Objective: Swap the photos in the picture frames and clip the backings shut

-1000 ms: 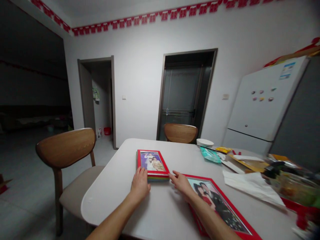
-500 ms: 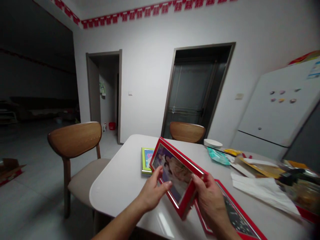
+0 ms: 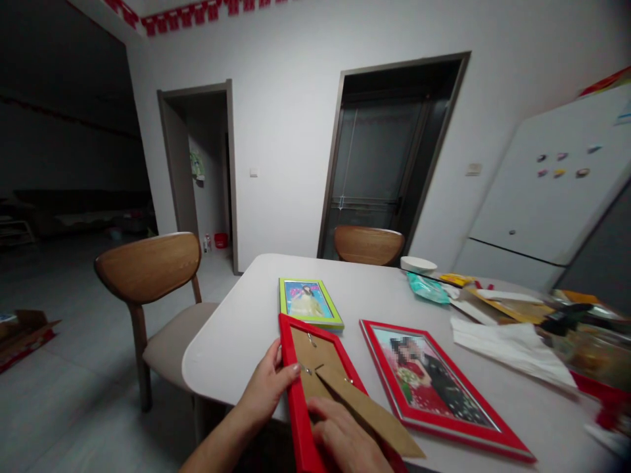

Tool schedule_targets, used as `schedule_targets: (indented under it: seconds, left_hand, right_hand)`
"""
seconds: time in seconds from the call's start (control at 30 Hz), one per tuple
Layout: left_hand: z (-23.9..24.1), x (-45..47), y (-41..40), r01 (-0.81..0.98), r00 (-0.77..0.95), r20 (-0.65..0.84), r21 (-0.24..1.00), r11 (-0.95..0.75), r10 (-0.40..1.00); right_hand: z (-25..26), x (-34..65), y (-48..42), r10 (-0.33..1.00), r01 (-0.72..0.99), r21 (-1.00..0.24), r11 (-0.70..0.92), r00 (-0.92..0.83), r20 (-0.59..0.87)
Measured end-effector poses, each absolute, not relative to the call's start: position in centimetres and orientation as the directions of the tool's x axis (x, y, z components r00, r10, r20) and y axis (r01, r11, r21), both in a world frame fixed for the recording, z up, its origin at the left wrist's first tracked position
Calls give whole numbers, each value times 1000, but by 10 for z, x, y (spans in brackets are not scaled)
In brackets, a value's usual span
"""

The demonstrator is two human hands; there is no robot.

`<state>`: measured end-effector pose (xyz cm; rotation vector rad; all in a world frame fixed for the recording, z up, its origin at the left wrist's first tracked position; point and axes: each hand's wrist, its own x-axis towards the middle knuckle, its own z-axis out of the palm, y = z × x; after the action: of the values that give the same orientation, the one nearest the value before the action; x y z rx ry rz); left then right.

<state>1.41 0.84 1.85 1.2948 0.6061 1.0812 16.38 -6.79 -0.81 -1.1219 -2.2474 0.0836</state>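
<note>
A red picture frame is tilted up off the table with its brown backing board towards me. Its brown easel stand sticks out to the lower right, and small metal clips show on the board. My left hand is closed on the frame's left edge, thumb on the near side. My right hand lies over the lower backing with bent fingers pressed to it beside the stand; its thumb is hidden. Beyond lies a lime-green picture frame with a photo. A larger red picture frame lies face up at right.
The white table carries a white bowl, a teal packet, white paper and mixed clutter along its right side. A wooden chair stands left, another chair behind the table. A white refrigerator is at right.
The held red frame has been turned from its photo side to its back and brought lower and nearer. My right hand has moved from its right edge onto the backing. Both lying frames now show more fully.
</note>
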Motion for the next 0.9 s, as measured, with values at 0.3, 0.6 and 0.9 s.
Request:
schedule_targets:
  seconds: [0.3, 0.6, 0.9]
  left_hand:
    - [-9, 0, 44, 571, 317, 186, 745, -344, 930]
    - [-17, -2, 38, 648, 273, 195, 686, -330, 942]
    - [-18, -4, 27, 648, 306, 212, 667, -366, 928]
  right_hand:
    - [-26, 126, -31, 822, 746, -361, 560, -445, 355]
    - [29, 159, -55, 802, 757, -347, 554, -374, 465]
    - [5, 215, -24, 963, 887, -404, 223, -135, 234]
